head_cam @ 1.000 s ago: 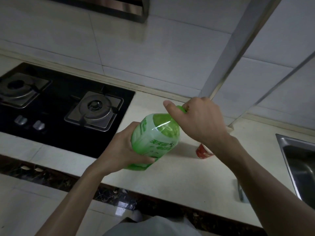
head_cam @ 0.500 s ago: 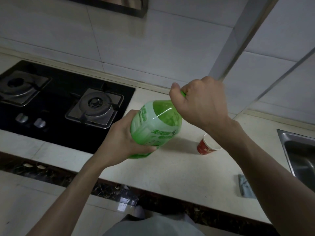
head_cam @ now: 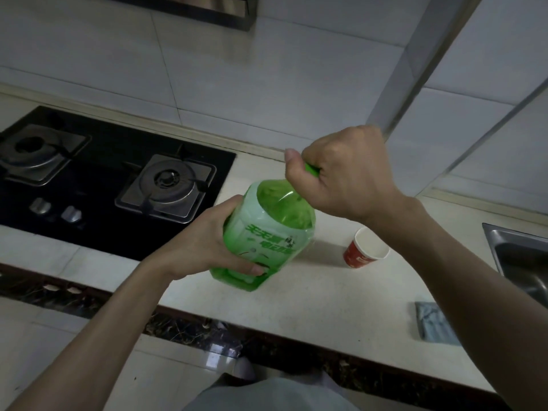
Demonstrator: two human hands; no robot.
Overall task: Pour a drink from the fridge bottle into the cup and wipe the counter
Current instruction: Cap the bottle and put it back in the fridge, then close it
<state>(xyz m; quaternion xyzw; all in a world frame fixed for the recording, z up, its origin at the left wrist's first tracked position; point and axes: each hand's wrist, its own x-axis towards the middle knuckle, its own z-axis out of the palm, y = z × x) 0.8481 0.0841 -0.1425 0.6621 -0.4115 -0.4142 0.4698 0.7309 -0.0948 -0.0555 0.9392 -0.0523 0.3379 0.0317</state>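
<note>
1. The bottle (head_cam: 267,232) sits at the centre of the frame, tilted, held above the worktop (head_cam: 311,292). It is thin plastic and likely to dent under a squeeze; it looks only partly full, so probably moderate in weight, and it may be slick if cold.
2. The left hand (head_cam: 204,244) wraps the lower body in a closed grip; the right hand (head_cam: 341,173) is closed over the cap (head_cam: 311,169), probably unscrewing it.
3. The body is the best place to hold it for pouring.
4. It is green, translucent, with a pale label bearing green characters.
5. The cup (head_cam: 366,252), red paper and light, stands right of the bottle; a cloth (head_cam: 436,327) lies at lower right.
</note>
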